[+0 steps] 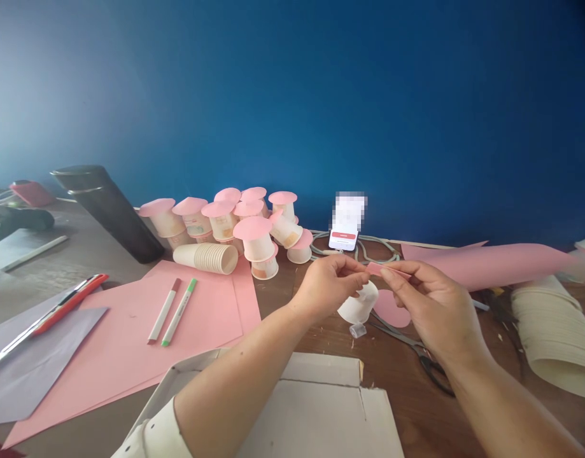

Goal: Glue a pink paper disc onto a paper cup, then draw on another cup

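Note:
Between my hands is a small piece of pink paper point(375, 269), seen nearly edge-on. My left hand point(324, 287) is closed, its thumb and fingertips pinching the left end of the paper. On the other end, the thumb and fingers of my right hand point(433, 312) are pinched together. Just below them a white paper cup point(357, 306) stands upside down on the table, partly covered by my left fingers. A pink paper disc point(392, 310) lies right of the cup, partly behind my right hand. Scissors point(428, 362) and a small clear plastic piece point(358, 330) lie nearby.
Paper cups with pink tops point(253, 229) crowd the back, beside nested cups point(206, 257). Pink sheets point(125, 337), two markers point(180, 312), a red cutter point(70, 308) and a black flask point(111, 213) are left. A phone point(345, 222) leans on the wall; white cardboard point(321, 420) lies in front.

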The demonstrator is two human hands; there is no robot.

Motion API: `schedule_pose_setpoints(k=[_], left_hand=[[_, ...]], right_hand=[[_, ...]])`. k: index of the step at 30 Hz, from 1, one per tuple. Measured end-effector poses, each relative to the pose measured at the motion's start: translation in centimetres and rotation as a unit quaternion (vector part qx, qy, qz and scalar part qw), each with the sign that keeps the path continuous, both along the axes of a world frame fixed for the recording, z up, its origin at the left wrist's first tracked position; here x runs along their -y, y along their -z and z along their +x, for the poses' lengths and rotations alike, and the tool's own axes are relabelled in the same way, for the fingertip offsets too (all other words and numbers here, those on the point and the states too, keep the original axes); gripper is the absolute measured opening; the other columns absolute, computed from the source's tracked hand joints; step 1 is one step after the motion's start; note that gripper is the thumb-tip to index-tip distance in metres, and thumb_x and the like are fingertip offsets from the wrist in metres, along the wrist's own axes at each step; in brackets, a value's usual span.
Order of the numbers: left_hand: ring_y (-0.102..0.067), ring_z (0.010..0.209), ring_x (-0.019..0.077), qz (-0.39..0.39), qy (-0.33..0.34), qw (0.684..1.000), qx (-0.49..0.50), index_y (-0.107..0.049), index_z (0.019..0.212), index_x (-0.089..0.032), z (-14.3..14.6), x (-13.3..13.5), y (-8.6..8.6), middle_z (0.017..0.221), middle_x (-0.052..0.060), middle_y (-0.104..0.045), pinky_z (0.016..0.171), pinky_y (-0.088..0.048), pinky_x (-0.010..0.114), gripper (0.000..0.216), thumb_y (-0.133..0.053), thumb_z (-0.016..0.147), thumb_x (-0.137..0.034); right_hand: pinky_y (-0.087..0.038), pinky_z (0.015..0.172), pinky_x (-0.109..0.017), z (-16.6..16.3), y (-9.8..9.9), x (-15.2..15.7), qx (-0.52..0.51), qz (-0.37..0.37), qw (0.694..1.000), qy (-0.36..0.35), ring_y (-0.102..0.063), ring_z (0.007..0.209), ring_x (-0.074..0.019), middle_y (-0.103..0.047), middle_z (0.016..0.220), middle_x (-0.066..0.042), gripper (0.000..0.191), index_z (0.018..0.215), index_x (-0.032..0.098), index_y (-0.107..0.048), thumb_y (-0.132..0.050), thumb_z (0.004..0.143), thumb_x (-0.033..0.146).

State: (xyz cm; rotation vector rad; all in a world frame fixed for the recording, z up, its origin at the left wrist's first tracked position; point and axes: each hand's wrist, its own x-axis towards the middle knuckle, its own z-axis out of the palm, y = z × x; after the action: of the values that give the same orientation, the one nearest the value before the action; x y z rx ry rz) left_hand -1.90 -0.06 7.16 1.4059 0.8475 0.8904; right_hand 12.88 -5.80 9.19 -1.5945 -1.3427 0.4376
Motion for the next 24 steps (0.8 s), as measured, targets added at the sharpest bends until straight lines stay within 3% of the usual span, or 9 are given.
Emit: schedule_pose_setpoints(k=[7, 12, 15, 17, 20, 22, 24], left_hand=[[-0.058, 0.063, 0.0126, 0.017, 0.003, 0.998, -0.057, -0.06, 0.076, -0.017, -0.1, 0.3, -0.2, 0.072, 0.002, -0.063, 0.059, -0.046, 0.025, 0.023, -0.062, 0.078, -0.04], [-0.056, 0.07, 0.0153, 0.16, -0.007, 0.974, -0.158, -0.059, 0.075, -0.019, -0.6, 0.1, -0.4, 0.077, 0.002, -0.065, 0.061, -0.043, 0.026, 0.016, -0.055, 0.082, -0.033], [-0.056, 0.07, 0.0163, 0.226, -0.048, 0.946, -0.226, -0.061, 0.076, -0.02, -1.7, -0.6, -0.7, 0.081, 0.004, -0.066, 0.061, -0.042, 0.027, 0.014, -0.051, 0.083, -0.028], [-0.056, 0.068, 0.0173, 0.245, -0.057, 0.918, -0.308, -0.063, 0.074, -0.019, -2.4, -1.1, -0.7, 0.078, 0.005, -0.066, 0.061, -0.041, 0.028, 0.014, -0.05, 0.081, -0.019], [-0.06, 0.077, 0.0237, 0.254, -0.024, 0.834, -0.489, -0.067, 0.075, -0.015, -3.0, -1.6, -0.6, 0.087, 0.013, -0.067, 0.066, -0.043, 0.032, 0.014, -0.054, 0.074, -0.009], [-0.059, 0.089, 0.0302, 0.261, -0.019, 0.787, -0.559, -0.068, 0.077, -0.012, -2.9, -1.7, -0.3, 0.092, 0.019, -0.066, 0.072, -0.045, 0.035, 0.011, -0.058, 0.074, -0.013], [-0.056, 0.098, 0.0342, 0.268, -0.037, 0.772, -0.575, -0.069, 0.079, -0.011, -2.7, -1.6, -0.1, 0.093, 0.021, -0.065, 0.076, -0.045, 0.037, 0.017, -0.056, 0.079, -0.021]], right_hand=[[-0.039, 0.042, -0.022, 0.0, 0.8, -0.1, -0.014, -0.014, 0.999, -0.037, -0.054, 0.049, -0.0123, -0.063, 0.061, 0.0, 0.027, 0.084, 0.022, -0.065, -0.066, 0.078, 0.048], [-0.049, 0.061, -0.026, 1.2, 1.5, -0.2, 0.044, 0.004, 0.998, -0.043, -0.066, 0.075, -0.0186, -0.071, 0.083, -0.003, 0.027, 0.084, 0.022, -0.064, -0.066, 0.077, 0.048], [-0.049, 0.061, -0.026, 2.0, 1.0, -0.4, 0.05, -0.002, 0.999, -0.004, -0.066, 0.074, -0.0187, -0.072, 0.081, -0.002, 0.028, 0.084, 0.023, -0.066, -0.068, 0.076, 0.05], [-0.048, 0.058, -0.026, 2.4, 0.5, -0.6, 0.049, -0.01, 0.999, 0.017, -0.066, 0.071, -0.0181, -0.072, 0.078, -0.002, 0.029, 0.084, 0.024, -0.068, -0.069, 0.074, 0.051], [-0.047, 0.054, -0.025, 2.5, 0.3, -0.9, 0.044, -0.013, 0.999, -0.001, -0.064, 0.065, -0.0177, -0.071, 0.073, -0.002, 0.03, 0.083, 0.024, -0.071, -0.07, 0.073, 0.051], [-0.048, 0.054, -0.026, 2.5, 0.5, -1.0, 0.049, -0.011, 0.999, -0.022, -0.064, 0.065, -0.0176, -0.072, 0.075, -0.003, 0.029, 0.087, 0.024, -0.073, -0.068, 0.075, 0.05], [-0.05, 0.058, -0.027, 2.6, 0.9, -1.0, 0.057, -0.011, 0.998, -0.031, -0.065, 0.069, -0.0179, -0.073, 0.083, -0.003, 0.028, 0.093, 0.026, -0.073, -0.065, 0.078, 0.048]])
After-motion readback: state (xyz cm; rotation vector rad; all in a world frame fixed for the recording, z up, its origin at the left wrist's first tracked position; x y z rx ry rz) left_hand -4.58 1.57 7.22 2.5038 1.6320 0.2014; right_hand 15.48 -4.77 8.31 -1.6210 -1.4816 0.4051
